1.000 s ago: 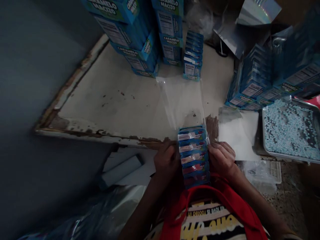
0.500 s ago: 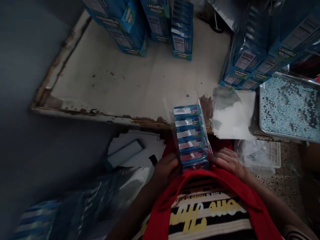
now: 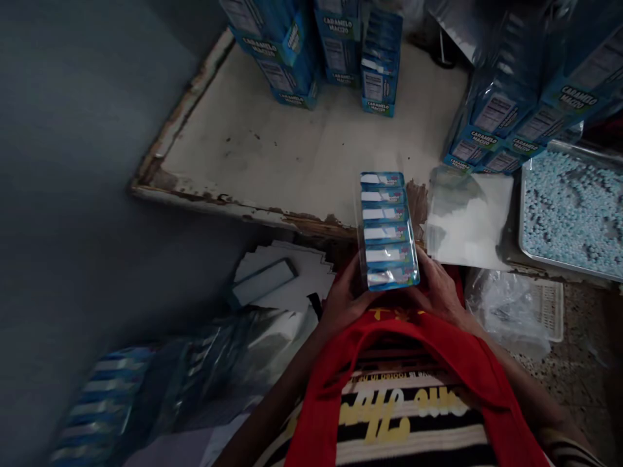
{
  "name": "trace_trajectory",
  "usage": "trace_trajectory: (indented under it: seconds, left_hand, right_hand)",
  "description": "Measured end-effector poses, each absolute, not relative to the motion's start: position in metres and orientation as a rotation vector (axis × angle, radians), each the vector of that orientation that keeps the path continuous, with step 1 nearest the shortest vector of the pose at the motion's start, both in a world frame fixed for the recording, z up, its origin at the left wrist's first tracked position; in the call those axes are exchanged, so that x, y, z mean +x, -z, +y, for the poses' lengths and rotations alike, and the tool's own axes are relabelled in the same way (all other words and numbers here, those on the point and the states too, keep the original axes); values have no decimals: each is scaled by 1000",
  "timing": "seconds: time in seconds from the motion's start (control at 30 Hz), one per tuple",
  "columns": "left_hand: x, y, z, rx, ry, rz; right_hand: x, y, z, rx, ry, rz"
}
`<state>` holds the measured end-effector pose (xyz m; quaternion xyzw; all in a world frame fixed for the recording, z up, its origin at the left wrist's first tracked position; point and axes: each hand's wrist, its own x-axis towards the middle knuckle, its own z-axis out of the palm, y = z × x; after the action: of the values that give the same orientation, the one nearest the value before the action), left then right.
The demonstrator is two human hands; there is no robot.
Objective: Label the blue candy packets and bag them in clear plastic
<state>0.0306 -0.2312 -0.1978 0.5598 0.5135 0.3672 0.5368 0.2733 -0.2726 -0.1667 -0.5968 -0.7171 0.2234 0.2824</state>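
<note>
The left hand [image 3: 344, 299] and right hand [image 3: 440, 290] grasp the lower sides of a wrapped row of blue packets [image 3: 389, 230], one hand at each side, each grip curled about as wide as its edge. The row lies at the near edge of the table [image 3: 272, 162], its lower end in front of the red apron [image 3: 384, 331]. Clear, glossy film covers the packets, which sit in an even ladder of narrow bands with pale faces. The table's surface is smooth and off-white, its wooden rim chipped and rough (brown shows through the paint). Right of the row lie flat, see-through plastic sleeves [image 3: 467, 220], then a shiny rectangular metal tray [image 3: 567, 263] of small, pebbly pale-blue pieces [image 3: 574, 207].
</note>
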Motion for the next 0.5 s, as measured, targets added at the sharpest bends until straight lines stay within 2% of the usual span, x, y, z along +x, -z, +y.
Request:
trace_trajectory:
  seconds: [0.1,0.27,0.5]
  left_hand:
    - [33,190,-228,1515,-879,1293]
    - [42,200,-228,1506,-840,1379]
    - [45,204,-224,1708,-983,1413]
  right_hand:
    - [272,173,-270,-1637,-509,-1872]
    - [260,187,-265,-1628,-597,-1796]
    - [247,186,-256,-1716,-477,-1595]
